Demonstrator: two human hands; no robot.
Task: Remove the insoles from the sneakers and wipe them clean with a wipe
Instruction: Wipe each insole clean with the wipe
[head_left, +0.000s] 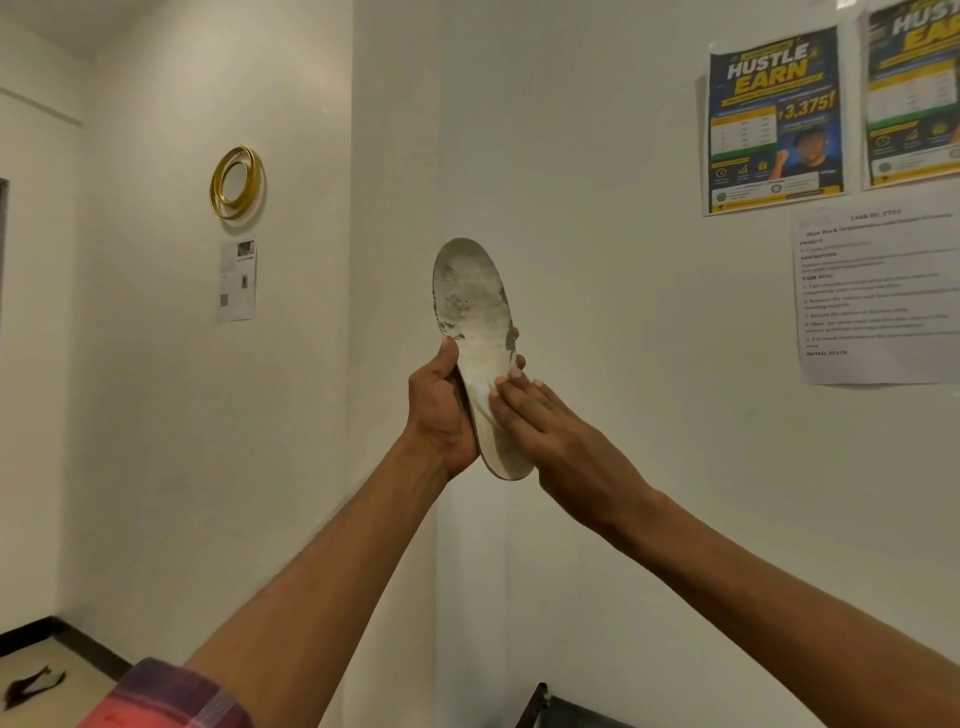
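While the left hand curls round a stained off-white foam insole, toe at twelve o'clock, the right hand presses straight fingers on it from four o'clock.

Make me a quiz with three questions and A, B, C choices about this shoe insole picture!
1. Where is the gold ring? A on the floor; B above a paper sheet; C inside a shoe.
2. How many blue-and-yellow posters are up? A two; B four; C none.
3. How is the insole? A folded in half; B lying on the floor; C held up, grey-stained.
Answers: 1 B, it hangs right over the sheet. 2 A, one whole, one cut by the edge. 3 C, the left hand grips its lower half and the right hand presses its fingers on it.
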